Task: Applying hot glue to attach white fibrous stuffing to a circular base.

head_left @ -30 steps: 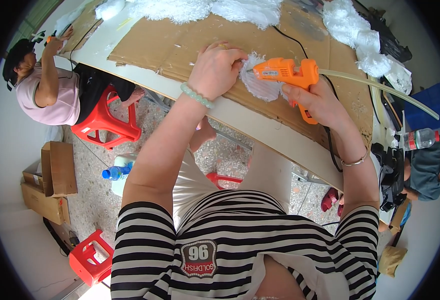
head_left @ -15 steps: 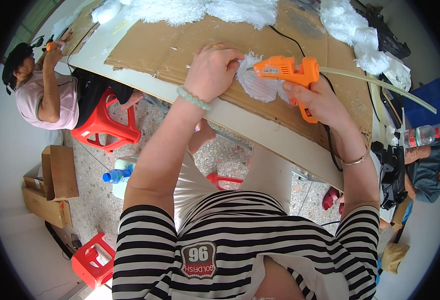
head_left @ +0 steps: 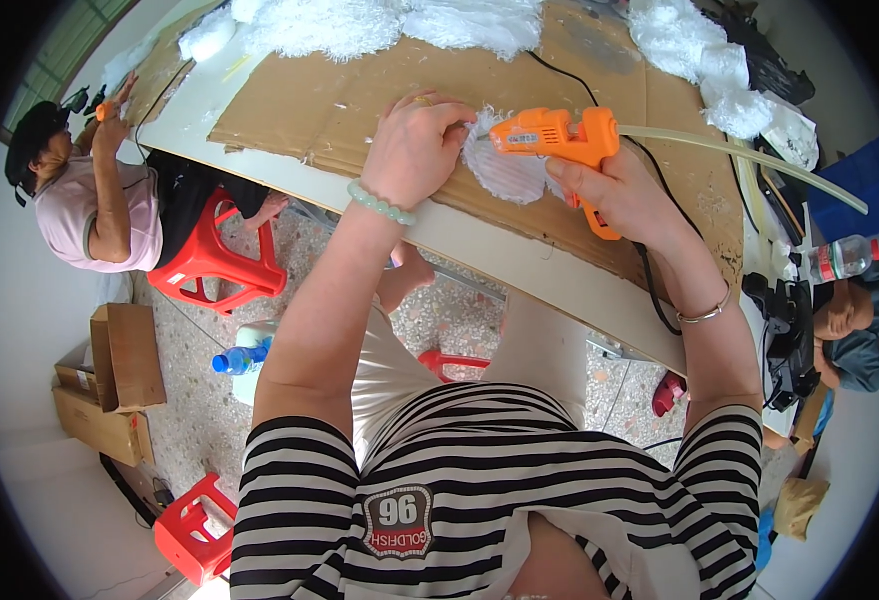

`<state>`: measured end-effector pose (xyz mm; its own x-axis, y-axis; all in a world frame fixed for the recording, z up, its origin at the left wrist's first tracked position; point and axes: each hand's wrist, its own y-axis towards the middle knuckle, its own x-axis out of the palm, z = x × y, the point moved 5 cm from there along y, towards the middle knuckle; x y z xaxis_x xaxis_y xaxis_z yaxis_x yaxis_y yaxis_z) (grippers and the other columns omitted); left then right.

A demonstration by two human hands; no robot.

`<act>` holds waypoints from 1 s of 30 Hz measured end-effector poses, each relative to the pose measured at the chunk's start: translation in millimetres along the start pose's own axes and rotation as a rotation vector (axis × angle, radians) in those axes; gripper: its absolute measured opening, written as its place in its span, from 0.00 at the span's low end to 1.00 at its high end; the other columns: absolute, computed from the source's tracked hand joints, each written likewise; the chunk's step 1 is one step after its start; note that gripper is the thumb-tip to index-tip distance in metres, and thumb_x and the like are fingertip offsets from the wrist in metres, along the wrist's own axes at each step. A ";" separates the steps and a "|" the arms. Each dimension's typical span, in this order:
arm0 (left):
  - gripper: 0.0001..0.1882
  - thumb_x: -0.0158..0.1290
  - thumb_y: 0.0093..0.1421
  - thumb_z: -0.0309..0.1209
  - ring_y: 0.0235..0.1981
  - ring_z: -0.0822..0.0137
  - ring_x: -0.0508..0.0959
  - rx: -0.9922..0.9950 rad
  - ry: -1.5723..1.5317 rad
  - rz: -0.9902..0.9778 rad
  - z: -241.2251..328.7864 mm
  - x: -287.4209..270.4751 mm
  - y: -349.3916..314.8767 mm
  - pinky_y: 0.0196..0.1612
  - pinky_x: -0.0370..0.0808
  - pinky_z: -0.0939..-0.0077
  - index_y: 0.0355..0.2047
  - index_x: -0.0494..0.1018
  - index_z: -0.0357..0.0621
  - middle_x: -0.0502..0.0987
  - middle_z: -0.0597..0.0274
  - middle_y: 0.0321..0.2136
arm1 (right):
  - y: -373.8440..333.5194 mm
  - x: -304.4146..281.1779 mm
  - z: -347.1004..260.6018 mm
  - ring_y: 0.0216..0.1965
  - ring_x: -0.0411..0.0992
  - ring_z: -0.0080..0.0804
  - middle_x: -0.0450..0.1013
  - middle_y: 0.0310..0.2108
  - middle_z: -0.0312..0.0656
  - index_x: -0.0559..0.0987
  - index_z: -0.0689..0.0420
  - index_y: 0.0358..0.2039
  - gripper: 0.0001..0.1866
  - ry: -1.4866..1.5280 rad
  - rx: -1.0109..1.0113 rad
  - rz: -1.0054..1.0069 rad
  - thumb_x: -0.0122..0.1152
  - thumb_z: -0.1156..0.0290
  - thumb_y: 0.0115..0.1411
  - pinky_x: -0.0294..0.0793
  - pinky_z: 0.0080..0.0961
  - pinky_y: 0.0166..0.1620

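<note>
In my right hand (head_left: 615, 190) is an orange glue gun (head_left: 560, 135), its nozzle pointing left at a white fluffy fabric piece (head_left: 505, 170). A long translucent glue stick (head_left: 750, 152) sticks out of the gun's back end. My left hand (head_left: 418, 150) is closed at the left edge of the fabric piece, thumb and fingertips pinched together on it. The nozzle tip is close to those fingertips; whether it touches the fabric I cannot tell. Beneath the piece lies a brown cardboard sheet (head_left: 310, 100) on the table.
White fluffy material (head_left: 470, 25) is heaped along the far edge. The gun's black cord (head_left: 660, 295) hangs by my right wrist. A clear bottle (head_left: 842, 258) stands at right. On the left, a person in pink (head_left: 100, 215) sits on a red stool (head_left: 215, 262); another person (head_left: 855, 330) is at far right.
The glue gun and my right hand have shifted slightly left, nearer my left fingertips. My left hand still pinches the fabric edge. The whole view has tilted a little.
</note>
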<state>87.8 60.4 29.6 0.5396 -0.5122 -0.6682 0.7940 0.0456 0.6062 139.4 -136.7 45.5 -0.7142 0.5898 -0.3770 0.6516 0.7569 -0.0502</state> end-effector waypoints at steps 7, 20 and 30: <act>0.07 0.54 0.51 0.25 0.43 0.54 0.75 0.007 0.020 0.053 -3.3 -0.6 -1.6 0.52 0.68 0.61 0.30 0.79 0.44 0.80 0.59 0.33 | -9.2 -19.2 -11.9 0.28 0.66 0.22 0.70 0.25 0.35 0.73 0.59 0.33 0.13 0.131 -0.016 0.079 0.53 0.61 0.63 0.66 0.20 0.33; 0.05 0.57 0.49 0.26 0.42 0.50 0.76 0.078 -0.010 0.040 9.2 -1.4 4.7 0.52 0.68 0.59 0.29 0.78 0.43 0.79 0.56 0.33 | -11.0 -26.8 9.2 0.28 0.69 0.25 0.73 0.27 0.40 0.74 0.58 0.31 0.18 0.597 0.005 0.218 0.51 0.54 0.62 0.68 0.20 0.32; 0.07 0.56 0.52 0.25 0.48 0.50 0.74 0.160 0.276 -0.200 23.8 5.8 23.1 0.53 0.68 0.62 0.32 0.79 0.42 0.79 0.54 0.40 | -9.9 -30.9 12.6 0.28 0.70 0.26 0.74 0.28 0.42 0.74 0.59 0.31 0.18 0.629 0.002 0.232 0.51 0.55 0.62 0.69 0.20 0.32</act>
<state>102.6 38.1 50.0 0.4505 -0.2463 -0.8581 0.8493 -0.1781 0.4970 158.3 -166.1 46.0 -0.5680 0.7894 0.2328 0.8063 0.5905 -0.0350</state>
